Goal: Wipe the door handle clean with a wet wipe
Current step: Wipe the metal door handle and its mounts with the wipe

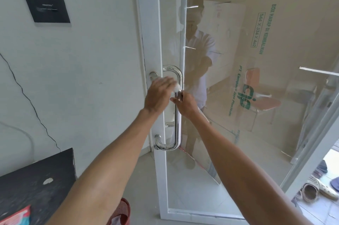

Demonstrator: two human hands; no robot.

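A chrome D-shaped door handle (177, 122) runs vertically on a white-framed glass door (238, 133). My left hand (158, 94) is blurred with motion and presses a white wet wipe (177, 87) against the upper part of the bar. My right hand (184, 103) grips the bar just below the wipe, fingers wrapped around it. A second chrome handle shows behind the frame, with ends at top (153, 74) and bottom (158, 140).
A black table (36, 184) stands at the lower left with a red packet (16, 217) on it. A red mesh bin (122, 213) sits on the floor below my left arm. Sandals (317, 188) lie outside at the right. The glass reflects a person and a chair.
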